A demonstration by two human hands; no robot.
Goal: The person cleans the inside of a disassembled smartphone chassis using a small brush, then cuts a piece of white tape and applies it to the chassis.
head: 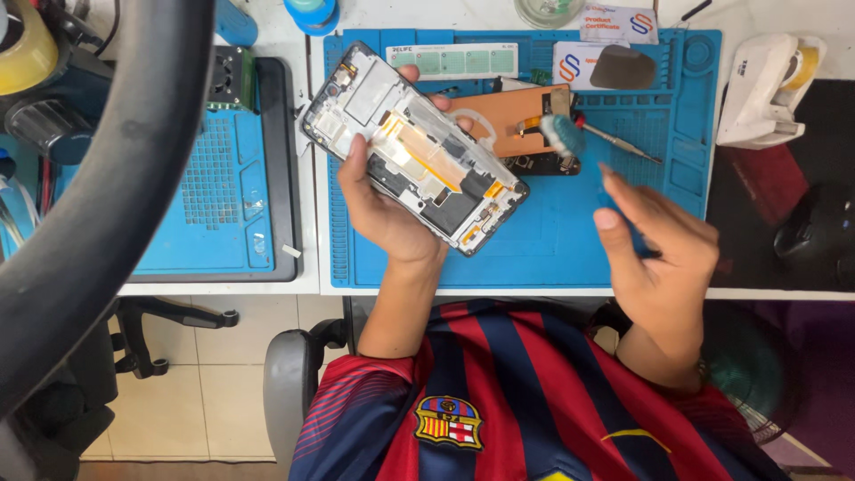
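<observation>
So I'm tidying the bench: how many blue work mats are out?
2. The large blue mat lies under both hands at centre; a smaller blue mat sits to its left in a black frame. Others may be hidden off-frame.

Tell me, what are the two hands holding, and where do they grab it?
The left hand holds an opened phone frame by its long edges, near the middle. The right hand pinches something thin and blue, too blurred to name.

Left hand: our left hand (385, 209) grips the opened phone frame (414, 147).
Right hand: our right hand (661, 249) hovers above the blue mat (552, 240).
</observation>
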